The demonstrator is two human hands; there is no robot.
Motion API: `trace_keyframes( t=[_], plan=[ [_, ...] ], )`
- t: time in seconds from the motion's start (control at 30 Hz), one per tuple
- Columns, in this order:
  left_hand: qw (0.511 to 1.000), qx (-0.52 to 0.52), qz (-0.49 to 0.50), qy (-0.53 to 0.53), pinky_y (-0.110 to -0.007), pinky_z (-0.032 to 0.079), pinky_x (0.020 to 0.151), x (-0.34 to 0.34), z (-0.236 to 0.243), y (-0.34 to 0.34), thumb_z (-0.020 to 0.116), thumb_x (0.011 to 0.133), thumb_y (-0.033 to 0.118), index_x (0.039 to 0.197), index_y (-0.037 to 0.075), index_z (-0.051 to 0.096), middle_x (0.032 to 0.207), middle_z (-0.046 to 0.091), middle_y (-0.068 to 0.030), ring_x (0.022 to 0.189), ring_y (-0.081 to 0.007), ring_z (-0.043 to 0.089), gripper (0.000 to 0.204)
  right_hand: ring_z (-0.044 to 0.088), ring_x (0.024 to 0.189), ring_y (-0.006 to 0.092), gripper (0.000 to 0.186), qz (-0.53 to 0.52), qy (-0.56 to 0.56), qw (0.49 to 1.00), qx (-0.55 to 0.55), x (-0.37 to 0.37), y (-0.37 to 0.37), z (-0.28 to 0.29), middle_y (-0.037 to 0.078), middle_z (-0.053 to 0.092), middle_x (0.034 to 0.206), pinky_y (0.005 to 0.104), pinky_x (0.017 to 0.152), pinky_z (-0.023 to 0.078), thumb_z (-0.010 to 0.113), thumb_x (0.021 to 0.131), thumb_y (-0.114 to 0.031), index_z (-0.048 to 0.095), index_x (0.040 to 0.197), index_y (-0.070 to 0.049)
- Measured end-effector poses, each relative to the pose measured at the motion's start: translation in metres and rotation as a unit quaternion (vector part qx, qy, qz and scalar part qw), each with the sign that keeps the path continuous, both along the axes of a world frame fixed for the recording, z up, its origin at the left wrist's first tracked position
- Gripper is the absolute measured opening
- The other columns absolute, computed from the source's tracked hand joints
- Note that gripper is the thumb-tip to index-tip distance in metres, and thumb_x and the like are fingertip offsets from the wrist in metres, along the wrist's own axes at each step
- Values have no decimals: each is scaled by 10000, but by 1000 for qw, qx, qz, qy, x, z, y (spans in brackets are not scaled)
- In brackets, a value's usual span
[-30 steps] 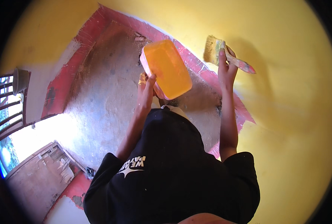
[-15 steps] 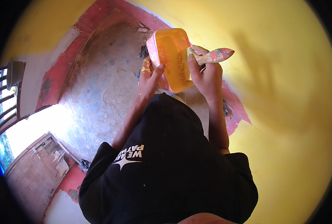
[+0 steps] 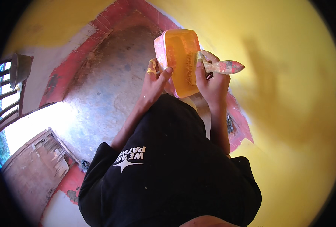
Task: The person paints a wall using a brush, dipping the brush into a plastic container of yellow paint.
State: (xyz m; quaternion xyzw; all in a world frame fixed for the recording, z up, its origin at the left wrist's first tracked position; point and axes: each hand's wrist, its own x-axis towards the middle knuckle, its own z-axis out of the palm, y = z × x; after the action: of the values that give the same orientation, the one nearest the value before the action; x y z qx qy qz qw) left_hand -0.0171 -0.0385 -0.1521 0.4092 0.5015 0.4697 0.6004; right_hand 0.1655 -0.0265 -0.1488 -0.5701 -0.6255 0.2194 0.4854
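Note:
My left hand (image 3: pixel 156 77) is closed on the near left side of a plastic tub (image 3: pixel 181 41), its thumb over the rim and yellow paint on a finger. The tub is rectangular, pinkish outside and orange-yellow inside, and tilted so I look into it. In my right hand (image 3: pixel 213 81) is a paintbrush (image 3: pixel 224 67), pinched near its ferrule. Its worn handle, smeared with red and pale paint, points right. The bristles reach into the tub against its right inner wall, dark and coated with yellow.
A yellow wall (image 3: pixel 296 94) rises close on my right, with a red painted band (image 3: pixel 238 125) along its foot. Below is a worn grey floor (image 3: pixel 103 83). At left stand a battered wooden door (image 3: pixel 35 166), a bright doorway and a barred window (image 3: pixel 5 98).
The tub, the brush and both hands have shifted slightly right and down in the view. The surroundings have swung a little as well; both grips stay the same.

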Motion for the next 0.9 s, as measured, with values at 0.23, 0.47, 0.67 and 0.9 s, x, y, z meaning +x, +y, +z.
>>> trace_keyframes(
  t=[0.23,0.47,0.67,0.9],
  plan=[
    [999,-10,20,25,-350,407,1004,5,12,-6,606,937,266,1312,-49,408,1226,561,-157,1162,-214,530,528,685,717,276,305,31,36,999,0,5,-10,19,158,680,833,365,610,536,652,859,-168,638,1122,-13],
    [999,-10,37,11,-334,452,941,10,20,-10,576,964,282,1291,-33,415,1190,572,-140,1113,-199,558,482,647,658,180,278,26,53,998,19,22,-2,32,128,685,839,281,576,506,664,858,-118,644,1094,29],
    [997,-59,44,14,-370,544,803,15,31,-15,518,965,373,1267,18,416,1164,578,-127,1036,-222,622,477,580,624,62,279,37,166,985,12,48,9,32,51,654,768,207,569,459,647,896,-120,630,1117,48],
    [997,-40,70,11,-350,550,770,18,25,-16,516,953,382,1281,19,412,1160,582,-123,1008,-217,635,499,598,941,120,335,-39,405,913,-39,63,14,15,83,638,1049,267,815,479,606,932,-156,583,1203,40]
  ],
)
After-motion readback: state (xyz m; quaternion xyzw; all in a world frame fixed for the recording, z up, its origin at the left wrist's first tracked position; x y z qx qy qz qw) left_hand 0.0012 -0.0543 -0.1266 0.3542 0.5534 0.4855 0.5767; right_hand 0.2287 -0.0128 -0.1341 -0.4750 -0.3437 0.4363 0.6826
